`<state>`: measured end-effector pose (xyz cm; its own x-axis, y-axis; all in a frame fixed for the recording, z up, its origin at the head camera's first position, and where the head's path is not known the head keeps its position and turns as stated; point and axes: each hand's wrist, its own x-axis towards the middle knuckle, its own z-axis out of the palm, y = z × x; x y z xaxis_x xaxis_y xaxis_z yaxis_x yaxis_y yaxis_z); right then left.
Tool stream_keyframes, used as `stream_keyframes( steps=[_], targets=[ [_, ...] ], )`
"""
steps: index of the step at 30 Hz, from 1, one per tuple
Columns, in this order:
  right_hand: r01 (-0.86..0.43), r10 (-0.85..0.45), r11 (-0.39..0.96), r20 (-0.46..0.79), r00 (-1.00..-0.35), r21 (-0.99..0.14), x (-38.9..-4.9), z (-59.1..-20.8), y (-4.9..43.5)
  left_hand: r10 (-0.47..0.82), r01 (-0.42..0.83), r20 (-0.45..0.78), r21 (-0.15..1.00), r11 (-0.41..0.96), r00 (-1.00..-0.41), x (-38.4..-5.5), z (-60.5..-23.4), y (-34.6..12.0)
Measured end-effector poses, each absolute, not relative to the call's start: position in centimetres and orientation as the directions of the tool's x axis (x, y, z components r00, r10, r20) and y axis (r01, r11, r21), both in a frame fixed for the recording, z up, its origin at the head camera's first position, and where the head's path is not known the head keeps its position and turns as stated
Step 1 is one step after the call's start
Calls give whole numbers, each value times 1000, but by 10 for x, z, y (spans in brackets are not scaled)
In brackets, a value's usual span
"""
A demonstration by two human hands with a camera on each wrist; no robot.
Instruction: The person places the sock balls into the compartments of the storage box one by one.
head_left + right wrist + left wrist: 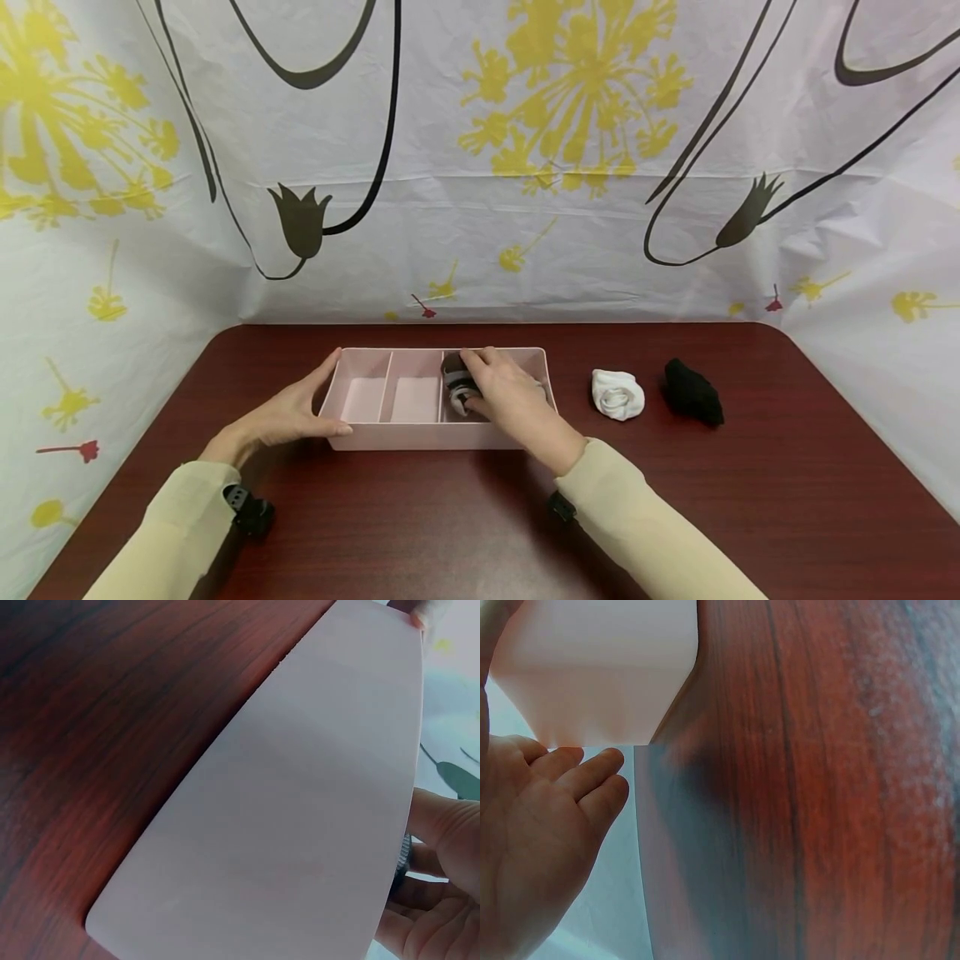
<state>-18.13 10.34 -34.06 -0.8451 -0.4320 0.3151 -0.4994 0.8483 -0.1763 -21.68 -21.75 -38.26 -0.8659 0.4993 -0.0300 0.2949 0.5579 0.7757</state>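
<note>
A pale pink divided box stands on the table, its compartments side by side. My left hand spans the box's left end, thumb at the front wall and a finger at the back corner. In the left wrist view its fingers touch the end wall. My right hand reaches into the right part of the box and grips a rolled striped sock in grey, black and brown. The right wrist view shows the box's front wall hiding most of that sock. The two left compartments hold nothing.
Right of the box lie a white rolled sock and a black cloth bundle, perhaps also a sock. The dark red wooden table meets a patterned white sheet behind and at both sides.
</note>
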Motion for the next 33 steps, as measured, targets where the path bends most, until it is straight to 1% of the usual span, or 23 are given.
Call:
stream_keyframes(
  steps=[3, 9, 16, 27, 33],
  targets=[
    [-487, -432, 859, 285, -856, -158, -182, -339, 100, 501, 299, -28, 772, 560, -865, -217, -382, -217],
    [-489, -442, 861, 270, -855, -139, -183, -339, 98, 504, 304, -26, 770, 561, -864, -217, -383, -218],
    [-436, -408, 891, 194, -892, -128, -183, -336, 93, 499, 304, -29, 762, 572, -866, -217, -383, -218],
    [-477, -434, 872, 283, -856, -106, -183, -343, 95, 493, 288, -40, 769, 570, -869, -217, -385, -217],
    [-491, -451, 870, 315, -835, -55, -183, -348, 97, 488, 285, -41, 768, 574, -872, -218, -386, -217]
  ],
)
